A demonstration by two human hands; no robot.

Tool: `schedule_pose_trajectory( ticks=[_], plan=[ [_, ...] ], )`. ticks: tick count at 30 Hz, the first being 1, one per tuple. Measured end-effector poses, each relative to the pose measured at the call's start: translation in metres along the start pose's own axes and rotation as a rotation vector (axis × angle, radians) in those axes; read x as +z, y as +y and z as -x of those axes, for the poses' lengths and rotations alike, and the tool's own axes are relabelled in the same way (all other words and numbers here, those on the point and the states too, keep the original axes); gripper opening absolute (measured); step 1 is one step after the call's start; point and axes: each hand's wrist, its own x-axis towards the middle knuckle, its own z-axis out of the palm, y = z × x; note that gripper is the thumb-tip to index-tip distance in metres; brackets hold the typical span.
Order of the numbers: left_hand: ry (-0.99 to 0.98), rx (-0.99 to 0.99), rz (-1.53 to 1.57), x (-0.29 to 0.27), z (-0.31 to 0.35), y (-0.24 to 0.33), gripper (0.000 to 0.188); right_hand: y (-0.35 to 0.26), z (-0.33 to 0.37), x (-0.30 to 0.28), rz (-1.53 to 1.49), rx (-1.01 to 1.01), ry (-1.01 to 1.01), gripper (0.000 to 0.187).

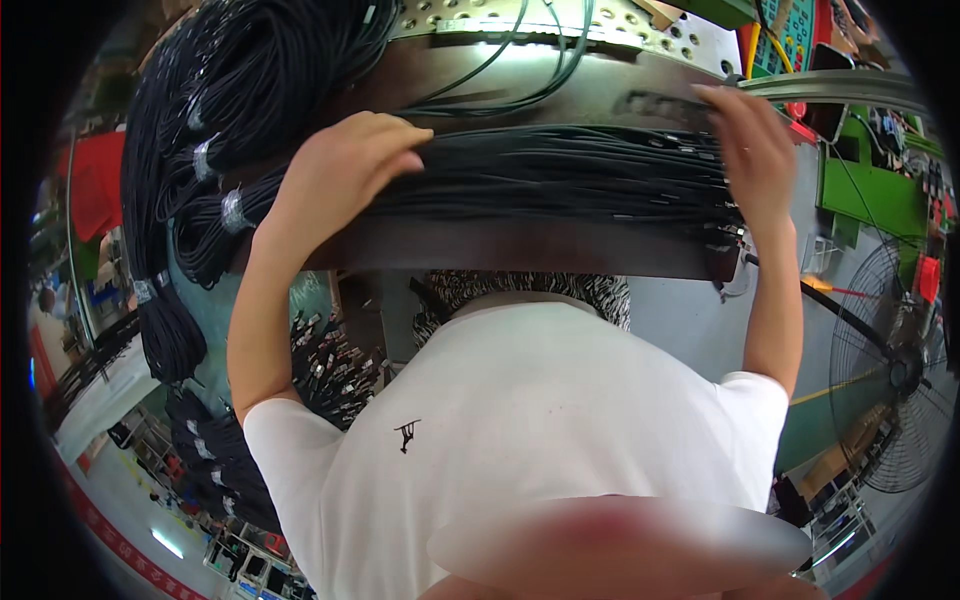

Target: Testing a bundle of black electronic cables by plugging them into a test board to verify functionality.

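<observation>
A long bundle of black cables lies lengthwise across the dark brown table. Over its left end is my left hand, fingers bent and pointing right, the thumb apart from them; I see nothing held between them. My right hand hovers at the bundle's right end, where small connector ends show. Its fingers are stretched out toward the upper left, and nothing shows in them. Behind the bundle, a few loose black cables curve up toward a perforated metal plate.
Coiled black cables tied with clear wrap are heaped at the left, some hanging over the edge. More cable ends sit below, near my left elbow. A metal rail and green machine stand right, with a black fan nearer.
</observation>
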Motion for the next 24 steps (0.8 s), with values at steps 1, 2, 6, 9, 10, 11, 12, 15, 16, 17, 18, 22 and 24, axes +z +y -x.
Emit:
schedule_pose_trajectory(
  ticks=[1, 2, 6, 9, 10, 11, 12, 15, 16, 17, 18, 22, 24],
  plan=[
    [-0.001, 0.014, 0.009, 0.004, -0.002, -0.004, 0.028, 0.005, 0.018, -0.017, -0.005, 0.101, 0.113, 0.03],
    [0.034, -0.043, -0.049, 0.007, 0.002, -0.005, 0.024, 0.016, 0.039, -0.028, -0.025, 0.189, 0.229, 0.031],
    [0.24, -0.027, -0.072, 0.019, -0.006, -0.002, 0.014, 0.065, 0.129, -0.054, 0.285, 0.525, 0.131, 0.028],
    [0.432, 0.047, -0.085, 0.018, -0.006, 0.007, 0.014, 0.046, 0.106, -0.045, 0.312, 0.491, 0.201, 0.029],
    [0.392, -0.016, -0.069, 0.017, -0.002, 0.012, 0.016, 0.031, 0.081, -0.038, 0.189, 0.407, 0.242, 0.029],
    [0.351, -0.074, -0.054, 0.012, -0.002, 0.017, 0.018, 0.023, 0.057, -0.029, 0.132, 0.246, 0.212, 0.029],
    [0.281, -0.21, 0.046, 0.012, -0.009, 0.031, 0.022, 0.006, 0.026, -0.016, 0.076, 0.19, 0.09, 0.028],
    [-0.119, -0.144, 0.088, 0.022, -0.055, 0.073, 0.039, 0.008, -0.037, 0.052, 0.157, -0.139, -0.024, 0.025],
    [-0.205, -0.092, 0.093, 0.029, -0.073, 0.086, 0.047, 0.018, -0.054, 0.081, 0.04, -0.179, -0.061, 0.033],
    [-0.274, -0.004, 0.116, 0.039, -0.092, 0.093, 0.05, 0.022, -0.066, 0.102, -0.076, -0.227, -0.096, 0.042],
    [-0.227, 0.101, 0.252, 0.047, -0.11, 0.095, 0.046, 0.017, -0.067, 0.112, -0.064, -0.261, -0.013, 0.038],
    [-0.791, -0.177, 0.85, 0.049, -0.177, 0.105, 0.027, 0.04, -0.074, 0.118, -0.155, -0.296, -0.197, 0.026],
    [-0.843, -0.142, 0.921, 0.052, -0.181, 0.102, 0.027, 0.05, -0.052, 0.098, -0.063, -0.313, -0.261, 0.033]
  ],
)
